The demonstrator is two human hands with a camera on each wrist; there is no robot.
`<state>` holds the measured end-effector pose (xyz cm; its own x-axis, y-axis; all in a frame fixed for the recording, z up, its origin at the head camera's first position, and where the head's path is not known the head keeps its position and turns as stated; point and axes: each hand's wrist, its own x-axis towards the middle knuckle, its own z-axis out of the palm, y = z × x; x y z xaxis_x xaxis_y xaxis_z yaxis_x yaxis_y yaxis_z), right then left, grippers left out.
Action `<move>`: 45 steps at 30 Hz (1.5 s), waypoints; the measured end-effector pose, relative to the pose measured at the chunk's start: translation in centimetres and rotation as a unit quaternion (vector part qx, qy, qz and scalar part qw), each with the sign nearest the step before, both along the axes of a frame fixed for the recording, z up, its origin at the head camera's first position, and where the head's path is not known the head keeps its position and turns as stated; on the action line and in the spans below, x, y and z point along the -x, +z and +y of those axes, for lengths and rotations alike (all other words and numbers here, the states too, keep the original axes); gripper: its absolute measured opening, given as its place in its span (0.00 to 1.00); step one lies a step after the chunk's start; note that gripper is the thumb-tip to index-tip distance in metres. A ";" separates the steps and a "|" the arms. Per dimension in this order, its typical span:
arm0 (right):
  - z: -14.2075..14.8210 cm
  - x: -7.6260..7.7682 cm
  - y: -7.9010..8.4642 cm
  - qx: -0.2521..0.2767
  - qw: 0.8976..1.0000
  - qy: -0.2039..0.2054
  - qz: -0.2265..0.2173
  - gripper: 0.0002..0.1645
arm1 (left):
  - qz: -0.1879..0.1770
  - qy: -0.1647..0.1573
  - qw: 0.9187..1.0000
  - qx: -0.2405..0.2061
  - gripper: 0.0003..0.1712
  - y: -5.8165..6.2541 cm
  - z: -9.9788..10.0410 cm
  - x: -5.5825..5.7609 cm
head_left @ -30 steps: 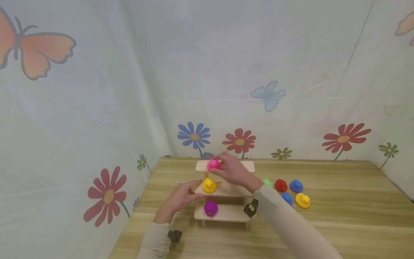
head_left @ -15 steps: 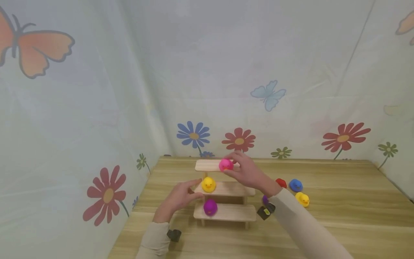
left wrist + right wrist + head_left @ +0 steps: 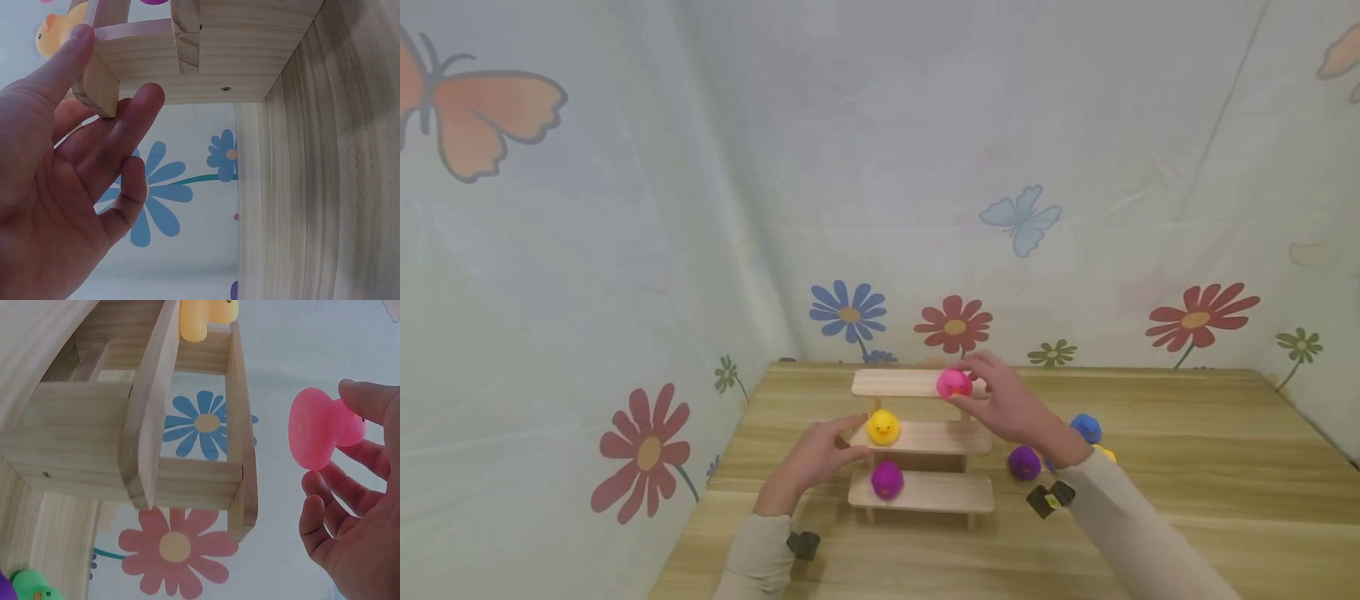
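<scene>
My right hand (image 3: pixel 1011 404) pinches a pink rubber duck (image 3: pixel 954 385) between thumb and fingers near the right end of the top tier. In the right wrist view a gap shows between the pink duck (image 3: pixel 312 428) and the wooden tiered shelf (image 3: pixel 240 425). My left hand (image 3: pixel 820 457) holds the left end of the middle tier, thumb and fingers on either side of the wooden shelf (image 3: pixel 100 81) in the left wrist view. A yellow duck (image 3: pixel 883 427) sits at the left of the middle tier, and a purple duck (image 3: pixel 887 481) on the bottom tier below it.
Right of the shelf, a purple duck (image 3: pixel 1024 462) and a blue duck (image 3: pixel 1086 428) lie on the wooden table (image 3: pixel 1187 450), with others partly hidden behind my right forearm. A green duck (image 3: pixel 36 586) shows in the right wrist view. A patterned curtain (image 3: pixel 880 167) hangs behind.
My right hand has carried the pink duck rightward along the top tier, from the left part toward its right end. The left hand stays at the middle tier.
</scene>
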<state>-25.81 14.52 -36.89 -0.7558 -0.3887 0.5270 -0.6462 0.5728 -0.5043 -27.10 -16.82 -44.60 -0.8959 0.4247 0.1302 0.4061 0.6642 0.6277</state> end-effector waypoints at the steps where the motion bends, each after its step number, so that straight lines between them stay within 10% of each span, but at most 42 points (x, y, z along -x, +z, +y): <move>1: 0.3 -0.1 -0.1 0.002 1.000 0.001 0.001 0.20 | 0.000 0.000 1.000 0.001 0.38 0.0 0.0 0.0; 45: 8.7 -1.6 -3.6 -0.036 0.997 -0.060 0.026 0.21 | -0.001 0.005 1.000 0.009 0.40 -0.1 -0.1 0.0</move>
